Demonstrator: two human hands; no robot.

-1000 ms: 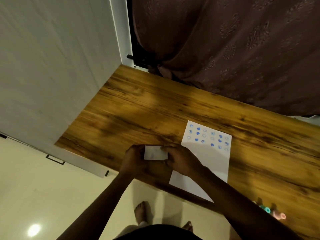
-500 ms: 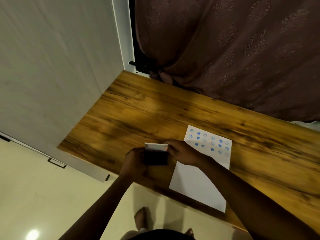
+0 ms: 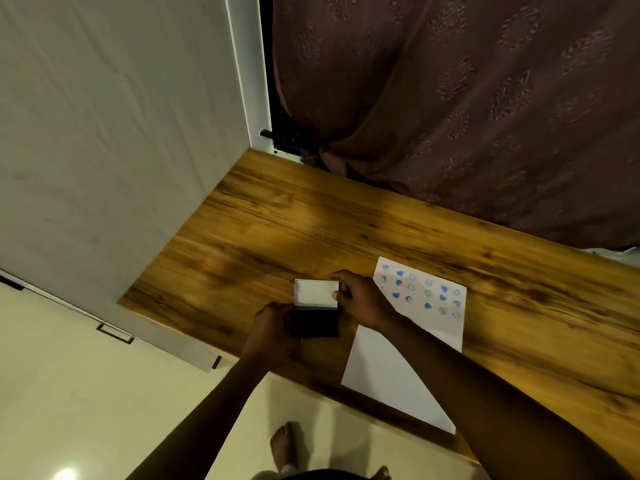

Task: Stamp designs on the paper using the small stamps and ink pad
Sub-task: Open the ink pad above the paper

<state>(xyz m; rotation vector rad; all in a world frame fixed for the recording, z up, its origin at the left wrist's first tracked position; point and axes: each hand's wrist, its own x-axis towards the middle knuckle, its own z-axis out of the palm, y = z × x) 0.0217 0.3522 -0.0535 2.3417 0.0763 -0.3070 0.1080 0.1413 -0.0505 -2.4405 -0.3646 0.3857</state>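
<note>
A white sheet of paper (image 3: 398,372) lies on the wooden table (image 3: 277,230), its far end covered with several blue stamped designs (image 3: 420,291). Left of the paper sits the ink pad (image 3: 315,322), a dark box with its white lid (image 3: 316,292) swung up and back. My left hand (image 3: 272,327) grips the dark base from the left. My right hand (image 3: 362,301) pinches the lid's right edge. No stamps are in view.
A grey wall panel (image 3: 114,140) bounds the table on the left. A brown patterned curtain (image 3: 467,98) hangs behind it. The table's near edge runs below the paper, with pale floor (image 3: 86,393) and bare feet (image 3: 285,445) beneath.
The ink pad was shut a second ago. My right hand has lifted its lid up and back, exposing the dark pad, while my left hand kept hold of the base.
</note>
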